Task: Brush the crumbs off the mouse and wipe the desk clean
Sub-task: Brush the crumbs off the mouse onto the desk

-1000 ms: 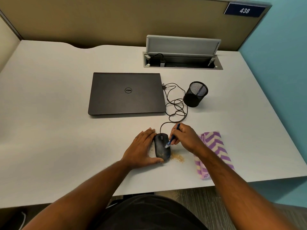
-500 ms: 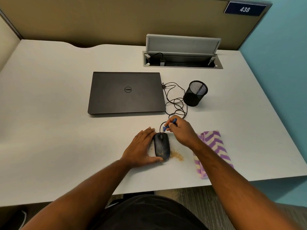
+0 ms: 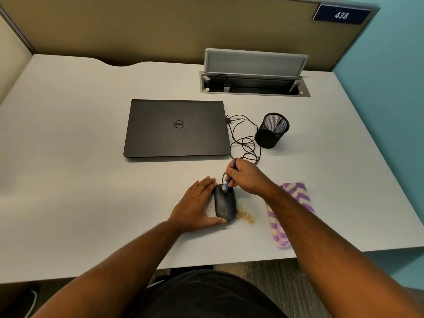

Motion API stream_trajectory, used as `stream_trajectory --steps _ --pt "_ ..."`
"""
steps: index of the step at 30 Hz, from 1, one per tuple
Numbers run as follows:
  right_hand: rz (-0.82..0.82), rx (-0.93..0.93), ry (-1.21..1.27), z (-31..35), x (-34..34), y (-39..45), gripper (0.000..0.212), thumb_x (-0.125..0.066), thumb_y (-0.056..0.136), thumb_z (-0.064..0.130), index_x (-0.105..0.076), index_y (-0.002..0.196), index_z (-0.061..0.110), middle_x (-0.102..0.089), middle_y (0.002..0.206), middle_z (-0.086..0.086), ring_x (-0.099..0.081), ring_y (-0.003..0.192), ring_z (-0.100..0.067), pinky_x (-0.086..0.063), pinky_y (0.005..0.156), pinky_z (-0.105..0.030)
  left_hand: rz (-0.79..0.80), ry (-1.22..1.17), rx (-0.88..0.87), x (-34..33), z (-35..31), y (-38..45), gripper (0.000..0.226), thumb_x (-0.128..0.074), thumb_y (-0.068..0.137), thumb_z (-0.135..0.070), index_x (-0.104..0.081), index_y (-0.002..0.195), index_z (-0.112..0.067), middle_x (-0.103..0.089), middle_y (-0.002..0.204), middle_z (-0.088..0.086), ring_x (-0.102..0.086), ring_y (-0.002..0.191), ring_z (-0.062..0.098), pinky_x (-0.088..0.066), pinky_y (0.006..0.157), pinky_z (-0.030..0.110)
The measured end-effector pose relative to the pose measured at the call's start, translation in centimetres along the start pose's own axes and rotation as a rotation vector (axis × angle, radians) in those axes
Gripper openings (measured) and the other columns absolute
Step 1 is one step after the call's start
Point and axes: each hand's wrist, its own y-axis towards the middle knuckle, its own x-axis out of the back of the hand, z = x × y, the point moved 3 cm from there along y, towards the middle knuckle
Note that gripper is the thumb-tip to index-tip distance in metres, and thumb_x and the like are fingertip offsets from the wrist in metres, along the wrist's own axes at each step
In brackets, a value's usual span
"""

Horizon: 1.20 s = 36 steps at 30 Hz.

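- Nearest the counter's (image 3: 68,203) front edge, our left hand (image 3: 197,203) lies flat against the left flank of the mouse (image 3: 226,203), fingers straight along its side and thumb hooked round its near end, steadying it.
- The mouse sits a little right of the middle of the front edge, long axis running front to back, its cable leading off toward the back edge. Specks remain on its shell.
- A pile of crumbs (image 3: 246,216) lies on the counter, touching the mouse's right side; a few more show at its left, by our palm.
- The striped cloth (image 3: 291,210) lies untouched toward the front right corner, partly under our right forearm.
- Our right hand (image 3: 247,177) comes from the right, fingers curled tight round the blue brush (image 3: 229,180), bristles down on the mouse's far end.
- So the unbrushed shell lies nearward of the bristles; we judge the next stroke should pull along the long axis, toward the front edge.
- Farther back stand a closed laptop (image 3: 176,129) and a mesh pen cup (image 3: 271,130).
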Motion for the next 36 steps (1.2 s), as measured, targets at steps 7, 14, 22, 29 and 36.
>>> stream_trajectory --steps 7,14,22,29,36 --pt "-0.024 0.014 -0.012 0.5 -0.3 -0.1 0.017 -0.045 0.104 0.022 -0.057 0.110 0.012 -0.067 0.098 -0.001 -0.067 0.078 -0.008 -0.052 0.070 -0.017 0.013 -0.006 0.007 0.0 0.0 0.0 0.115 -0.056 0.072 -0.091 -0.021 0.159 -0.025 -0.015 0.168 -0.006 -0.009 0.155 0.011 -0.009 0.127 0.036" --pt "-0.028 0.039 -0.047 1.0 -0.4 0.1 0.016 -0.043 0.104 0.021 -0.057 0.107 0.012 -0.070 0.101 -0.007 -0.069 0.081 -0.011 -0.052 0.070 -0.020 0.005 0.004 0.000 0.0 0.0 0.0 0.116 -0.057 0.072 -0.091 -0.021 0.159 -0.024 -0.016 0.168 -0.006 -0.009 0.155 0.012 -0.007 0.126 0.034" --pt "-0.042 0.040 -0.162 0.9 -0.5 0.1 0.020 -0.041 0.104 0.020 -0.056 0.110 0.009 -0.066 0.101 -0.008 -0.065 0.087 -0.019 -0.050 0.075 -0.027 0.008 0.009 0.002 -0.1 0.0 0.0 0.117 -0.056 0.072 -0.092 -0.021 0.160 -0.023 -0.016 0.168 -0.005 -0.010 0.155 0.013 -0.008 0.127 0.036" --pt "-0.011 0.053 -0.196 1.1 -0.3 0.2 0.019 -0.041 0.103 0.021 -0.056 0.110 0.010 -0.067 0.103 -0.012 -0.067 0.093 -0.024 -0.057 0.086 -0.037 0.014 0.002 0.003 -0.1 0.0 0.0 0.116 -0.056 0.072 -0.091 -0.020 0.160 -0.024 -0.015 0.168 -0.006 -0.009 0.155 0.012 -0.008 0.127 0.035" --pt "0.005 0.037 -0.155 1.0 0.1 0.0 0.018 -0.042 0.103 0.019 -0.056 0.107 0.009 -0.068 0.099 -0.011 -0.070 0.087 -0.022 -0.056 0.077 -0.031 0.015 -0.005 0.000 0.0 0.0 -0.1 0.116 -0.056 0.072 -0.091 -0.020 0.160 -0.024 -0.015 0.168 -0.005 -0.009 0.155 0.012 -0.006 0.126 0.034"
